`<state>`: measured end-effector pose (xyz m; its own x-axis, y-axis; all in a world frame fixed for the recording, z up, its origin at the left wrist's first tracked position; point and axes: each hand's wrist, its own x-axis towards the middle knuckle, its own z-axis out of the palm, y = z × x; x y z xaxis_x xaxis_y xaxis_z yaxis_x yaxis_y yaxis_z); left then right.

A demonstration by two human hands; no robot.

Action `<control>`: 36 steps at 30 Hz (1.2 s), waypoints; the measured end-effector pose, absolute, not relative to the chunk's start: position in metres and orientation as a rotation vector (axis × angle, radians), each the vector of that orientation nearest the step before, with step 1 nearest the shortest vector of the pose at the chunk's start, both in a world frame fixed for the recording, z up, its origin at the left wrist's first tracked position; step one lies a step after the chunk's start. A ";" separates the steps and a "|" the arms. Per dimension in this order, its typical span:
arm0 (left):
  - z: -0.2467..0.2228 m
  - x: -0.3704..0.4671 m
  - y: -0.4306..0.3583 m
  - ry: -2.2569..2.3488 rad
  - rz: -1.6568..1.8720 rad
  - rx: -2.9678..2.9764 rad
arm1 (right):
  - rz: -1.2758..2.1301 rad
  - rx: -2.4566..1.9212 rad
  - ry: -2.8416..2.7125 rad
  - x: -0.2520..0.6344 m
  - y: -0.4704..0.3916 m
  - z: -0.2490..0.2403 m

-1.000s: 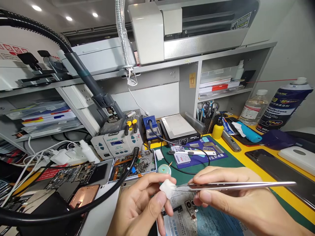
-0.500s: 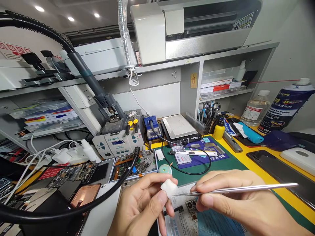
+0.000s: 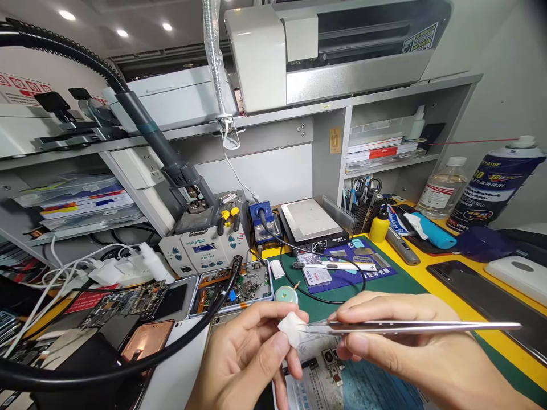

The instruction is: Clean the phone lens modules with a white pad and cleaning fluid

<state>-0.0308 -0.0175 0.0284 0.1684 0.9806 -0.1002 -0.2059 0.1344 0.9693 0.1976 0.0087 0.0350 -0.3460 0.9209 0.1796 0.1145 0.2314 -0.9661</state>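
Observation:
Between the thumb and fingers of my left hand (image 3: 252, 353) is a small wad of white cotton (image 3: 293, 328). My right hand (image 3: 405, 341) pinches a pair of metal tweezers (image 3: 410, 326), held almost level. The tweezers' tips meet the right side of the cotton; whether they grip fibres is too fine to make out. Below the hands lies a printed sheet (image 3: 316, 387) with small camera modules (image 3: 330, 360) on it. Just beyond my left fingers sits a round white container with a greenish top (image 3: 285, 295).
A tray of circuit parts (image 3: 252, 290) and a black hose (image 3: 188, 336) lie at the left. Behind are a soldering station (image 3: 209, 245), a hot plate (image 3: 314, 222) and a soldering iron (image 3: 329, 266). A dark phone (image 3: 482, 302), a yellow bottle (image 3: 379, 226) and a spray can (image 3: 491, 188) are at the right.
The tweezers have rolled in my right hand, so both arms now show, and their tips lie slightly higher on the cotton. The cotton's shape has changed a little. My left hand keeps its place.

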 end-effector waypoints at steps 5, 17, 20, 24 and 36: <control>0.030 -0.030 -0.019 0.984 1.113 1.036 | 1.168 -0.960 -1.664 0.194 0.008 0.038; 0.032 -0.029 -0.018 0.977 1.113 1.041 | 1.142 -0.924 -1.658 0.193 0.007 0.037; 0.030 -0.029 -0.018 0.972 1.125 1.055 | 1.141 -0.914 -1.642 0.193 0.007 0.038; 0.029 -0.029 -0.019 0.960 1.136 1.056 | 1.182 -0.917 -1.607 0.193 0.008 0.036; 0.033 -0.028 -0.019 0.980 1.137 1.019 | 1.202 -0.917 -1.606 0.193 0.009 0.037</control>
<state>-0.0284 -0.0189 0.0331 0.1507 0.9847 -0.0873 -0.2316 0.1211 0.9652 0.1929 0.0086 0.0373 -0.3180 0.9210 0.2250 0.0438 0.2513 -0.9669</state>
